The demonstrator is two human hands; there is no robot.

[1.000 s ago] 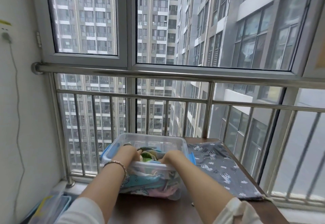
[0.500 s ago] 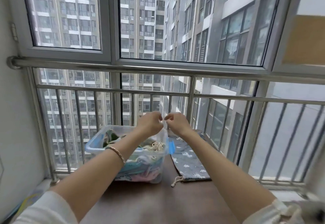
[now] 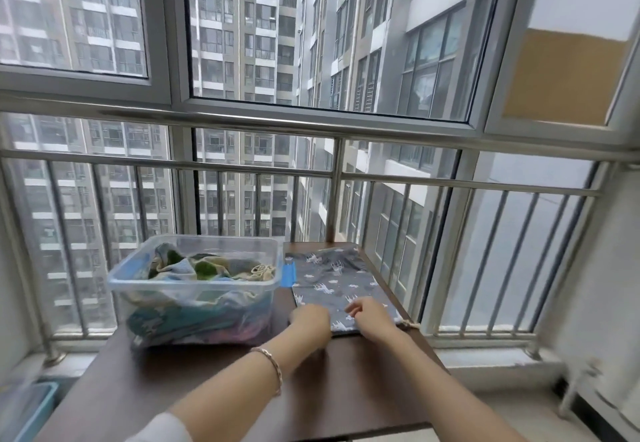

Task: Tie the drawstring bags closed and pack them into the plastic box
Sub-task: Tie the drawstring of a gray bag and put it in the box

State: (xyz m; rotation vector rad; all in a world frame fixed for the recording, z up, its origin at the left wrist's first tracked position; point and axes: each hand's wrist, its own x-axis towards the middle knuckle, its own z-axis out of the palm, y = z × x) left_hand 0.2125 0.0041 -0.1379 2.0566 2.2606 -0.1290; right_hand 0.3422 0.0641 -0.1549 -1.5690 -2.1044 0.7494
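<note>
Now, tying step, I'd say: left hand (image 3: 309,320) and right hand (image 3: 373,317) sit on the near edge of the flat grey printed drawstring bag (image 3: 332,277). The right fingers are spread; the left grip is unclear. Plastic box (image 3: 207,289) just left of them. Next: pull cord (image 3: 411,323) beside right hand, then knot.

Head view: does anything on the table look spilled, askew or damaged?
Nothing stands out. The plastic box sits upright with bags inside. The grey bag lies flat beside it on the table, the left hand and right hand at its near end.
</note>
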